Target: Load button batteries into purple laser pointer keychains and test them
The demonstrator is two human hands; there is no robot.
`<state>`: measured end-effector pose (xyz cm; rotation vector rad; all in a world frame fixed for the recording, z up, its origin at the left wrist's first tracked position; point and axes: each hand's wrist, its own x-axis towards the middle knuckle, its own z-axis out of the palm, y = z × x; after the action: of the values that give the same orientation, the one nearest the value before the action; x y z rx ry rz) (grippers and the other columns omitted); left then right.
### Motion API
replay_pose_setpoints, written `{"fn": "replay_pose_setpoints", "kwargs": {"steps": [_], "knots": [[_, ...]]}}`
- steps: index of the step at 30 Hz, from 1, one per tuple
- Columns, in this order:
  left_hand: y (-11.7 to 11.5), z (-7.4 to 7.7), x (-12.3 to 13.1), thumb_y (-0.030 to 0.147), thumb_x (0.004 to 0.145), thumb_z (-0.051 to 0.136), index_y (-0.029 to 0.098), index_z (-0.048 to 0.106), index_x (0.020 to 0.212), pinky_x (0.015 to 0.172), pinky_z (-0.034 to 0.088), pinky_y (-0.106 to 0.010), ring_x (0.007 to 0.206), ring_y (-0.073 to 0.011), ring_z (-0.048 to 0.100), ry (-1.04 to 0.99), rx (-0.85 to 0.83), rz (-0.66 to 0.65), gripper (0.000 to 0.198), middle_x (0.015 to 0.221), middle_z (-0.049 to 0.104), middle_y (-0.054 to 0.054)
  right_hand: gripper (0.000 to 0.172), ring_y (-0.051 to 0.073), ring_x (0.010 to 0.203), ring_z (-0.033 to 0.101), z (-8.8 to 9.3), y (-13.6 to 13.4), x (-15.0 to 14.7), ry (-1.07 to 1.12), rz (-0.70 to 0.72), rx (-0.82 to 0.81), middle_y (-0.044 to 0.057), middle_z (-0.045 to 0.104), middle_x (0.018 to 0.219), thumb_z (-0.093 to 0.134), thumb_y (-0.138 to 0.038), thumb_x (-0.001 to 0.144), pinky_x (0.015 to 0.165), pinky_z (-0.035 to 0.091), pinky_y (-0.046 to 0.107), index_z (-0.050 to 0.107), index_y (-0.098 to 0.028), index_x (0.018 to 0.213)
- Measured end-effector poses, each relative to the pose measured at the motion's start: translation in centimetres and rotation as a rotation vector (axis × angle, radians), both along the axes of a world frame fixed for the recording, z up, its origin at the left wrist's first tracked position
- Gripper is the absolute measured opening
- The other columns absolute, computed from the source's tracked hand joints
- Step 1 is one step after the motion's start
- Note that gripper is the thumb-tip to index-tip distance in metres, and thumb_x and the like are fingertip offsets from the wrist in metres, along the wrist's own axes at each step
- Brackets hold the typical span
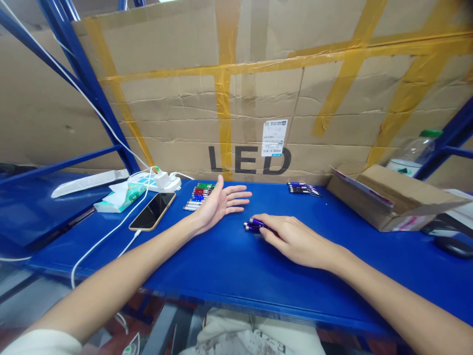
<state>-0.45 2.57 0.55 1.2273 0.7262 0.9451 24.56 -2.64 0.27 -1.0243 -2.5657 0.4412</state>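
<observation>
My left hand [223,201] is open, palm turned to the right and fingers stretched out, holding nothing. Partly behind it lies a row of small pen-like sticks [197,196] in green, red, blue and silver. Near the middle of the blue table, my right hand [290,236] is closed on several purple pen-like sticks [253,225], their silver ends pointing left. Its fingers hide the rest of them. Farther back, another bundle of dark and blue sticks [298,188] lies close to the cardboard wall.
A phone [153,212] on a white charging cable lies at left, beside a tissue pack [120,197] and a power strip [164,182]. An opened cardboard box [388,197] and a black mouse [454,246] are at right. A large cardboard sheet [177,113] stands behind the blue table [221,276].
</observation>
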Motion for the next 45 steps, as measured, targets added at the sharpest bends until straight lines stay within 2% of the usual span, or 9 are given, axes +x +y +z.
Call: {"fn": "replay_pose_setpoints", "kwargs": {"steps": [6,10,17,23,29,35,41,45], "knots": [[-0.1,0.2,0.0,0.082,0.103,0.029,0.016,0.066,0.142,0.117,0.046,-0.051,0.143,-0.0380,0.058,-0.012,-0.003,0.023,0.085,0.155,0.063,-0.020,0.038,0.028,0.110,0.076,-0.1,0.2,0.0,-0.013,-0.086,0.061,0.012,0.078,0.127,0.038,-0.034,0.115,0.094,0.056,0.040,0.066,-0.022,0.136],[0.2,-0.1,-0.1,0.080,0.104,0.029,0.016,0.067,0.140,0.119,0.046,-0.051,0.143,-0.0376,0.058,-0.040,0.010,0.050,0.083,0.152,0.064,-0.020,0.040,0.029,0.112,0.075,-0.1,0.2,0.0,-0.017,-0.109,0.087,0.012,0.077,0.130,0.036,-0.035,0.115,0.094,0.055,0.040,0.065,-0.022,0.139],[0.4,0.2,-0.5,0.080,0.104,0.027,0.014,0.063,0.146,0.120,0.045,-0.052,0.143,-0.0373,0.059,-0.110,0.010,0.089,0.086,0.152,0.064,-0.021,0.039,0.026,0.112,0.075,-0.1,0.1,-0.1,0.019,-0.004,0.001,0.009,0.078,0.130,0.036,-0.036,0.115,0.097,0.055,0.039,0.062,-0.024,0.143],[0.2,0.6,-0.5,0.080,0.104,0.026,0.012,0.058,0.151,0.121,0.044,-0.054,0.144,-0.0386,0.058,-0.175,-0.053,0.041,0.089,0.156,0.061,-0.023,0.041,0.028,0.107,0.077,0.0,0.1,0.0,0.022,-0.126,0.043,0.012,0.078,0.128,0.037,-0.037,0.115,0.090,0.056,0.040,0.055,-0.021,0.148],[0.0,0.9,-0.4,0.082,0.103,0.021,0.010,0.057,0.152,0.118,0.047,-0.053,0.142,-0.0390,0.060,-0.201,-0.071,0.038,0.094,0.154,0.061,-0.024,0.038,0.026,0.106,0.076,-0.1,0.0,0.0,0.021,0.018,0.034,0.010,0.079,0.125,0.038,-0.034,0.115,0.091,0.055,0.038,0.058,-0.021,0.144],[-0.1,1.0,-0.4,0.080,0.105,0.021,0.010,0.059,0.150,0.116,0.048,-0.054,0.142,-0.0405,0.061,-0.215,-0.087,0.048,0.092,0.153,0.062,-0.025,0.040,0.030,0.101,0.078,0.0,0.1,0.1,0.004,-0.128,0.098,0.011,0.080,0.119,0.037,-0.037,0.115,0.086,0.055,0.041,0.058,-0.021,0.145],[0.2,0.7,-0.6,0.081,0.103,0.024,0.010,0.061,0.149,0.118,0.047,-0.054,0.141,-0.0400,0.061,-0.214,-0.064,0.084,0.092,0.152,0.063,-0.025,0.037,0.027,0.104,0.078,0.0,-0.3,-0.2,0.055,-0.036,0.042,0.009,0.080,0.124,0.040,-0.034,0.114,0.089,0.056,0.039,0.060,-0.022,0.142],[0.4,0.5,-0.7,0.081,0.104,0.024,0.011,0.061,0.149,0.118,0.046,-0.054,0.143,-0.0402,0.060,-0.210,-0.057,0.043,0.091,0.153,0.063,-0.024,0.039,0.029,0.099,0.079,-0.1,-0.1,-0.1,0.052,-0.112,0.097,0.010,0.081,0.116,0.039,-0.035,0.114,0.085,0.057,0.041,0.060,-0.021,0.144]]}}
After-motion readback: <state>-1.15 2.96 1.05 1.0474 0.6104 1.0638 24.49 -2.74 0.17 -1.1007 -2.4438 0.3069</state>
